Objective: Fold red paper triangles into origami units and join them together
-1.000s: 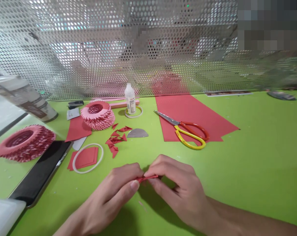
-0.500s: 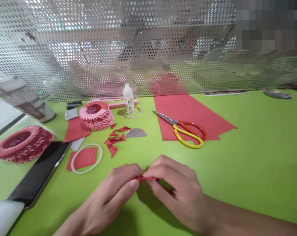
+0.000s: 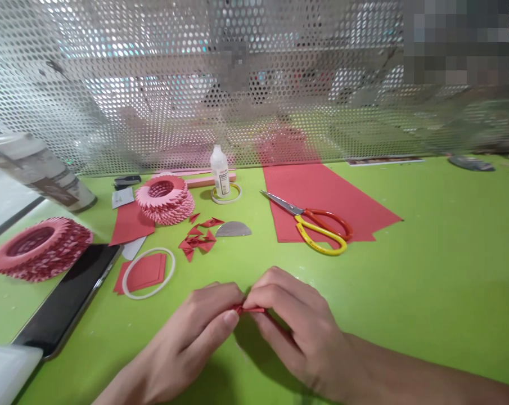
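A small folded strip of red paper (image 3: 253,310) is pinched between my hands just above the green table. My left hand (image 3: 207,326) grips its left end between thumb and fingers. On the right end, my right hand (image 3: 296,326) closes with thumb and forefinger. Much of the strip is hidden by the fingers. Beyond my hands lies a loose pile of small folded red paper triangles (image 3: 197,242). Beside the pile is a grey half-disc (image 3: 233,229). To the left, a white ring (image 3: 173,264) rests on cut red paper pieces (image 3: 147,271).
Scissors (image 3: 321,225) lie on a large red sheet (image 3: 321,191). A white bottle (image 3: 221,173) stands by a perforated metal screen (image 3: 174,84). At left are two ruffled paper rings (image 3: 163,199), a phone (image 3: 68,298) and a tilted cup (image 3: 43,174).
My right hand has shifted slightly left and its grip on the red strip has altered a little. My left hand stays nearly in place. The view has moved slightly.
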